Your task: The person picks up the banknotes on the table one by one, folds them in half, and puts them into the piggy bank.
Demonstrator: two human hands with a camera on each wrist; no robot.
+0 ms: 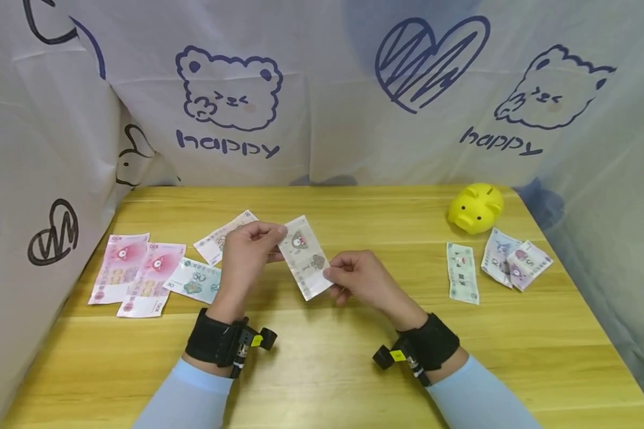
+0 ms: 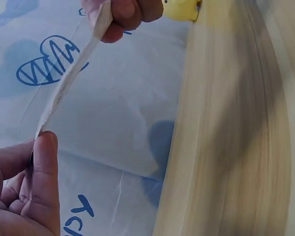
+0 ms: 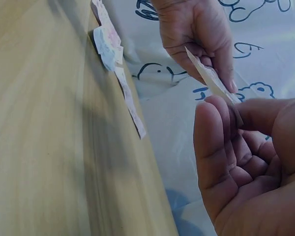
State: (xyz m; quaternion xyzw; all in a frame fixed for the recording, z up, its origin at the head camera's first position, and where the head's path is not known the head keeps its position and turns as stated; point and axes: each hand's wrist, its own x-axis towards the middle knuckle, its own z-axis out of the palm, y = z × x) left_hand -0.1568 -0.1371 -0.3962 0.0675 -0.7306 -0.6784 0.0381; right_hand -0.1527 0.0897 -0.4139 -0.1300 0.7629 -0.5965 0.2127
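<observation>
At the left of the pale yellow, wood-grained table [image 1: 311, 375], two pink-and-white rectangular paper notes marked 100 lie overlapping, a leftmost one [image 1: 112, 271] and a second one [image 1: 152, 280]. A teal-and-white paper note marked 50 [image 1: 193, 280] reaches the second one's right edge. Beyond it, a white paper note with brownish-pink print [image 1: 217, 241] lies slantwise, partly hidden by my left hand [image 1: 249, 253].

That hand pinches the upper left edge of a beige-and-white rectangular paper note [image 1: 305, 259], held up off the table at the middle, between my hands. Its long sides slope from upper left to lower right. The printed face shows a round-eyed, grey-brown cartoon figure with a touch of red near the upper end, a darker brown motif below it, small marks along the lower left side, and a plain white lower margin. Seen nearly edge-on from the left wrist, the sheet is thin and gently bowed.

My right hand [image 1: 362, 277] pinches its lower right edge between thumb and fingers.

Farther right, a pale green paper note [image 1: 462, 273] lies lengthwise. Behind it sits a bright yellow, rounded pig-shaped bank [image 1: 474, 210] with a dark slot on top. Rightmost, a white-and-purple paper note [image 1: 531, 265] partly covers a bluish-grey paper note [image 1: 496, 256].
</observation>
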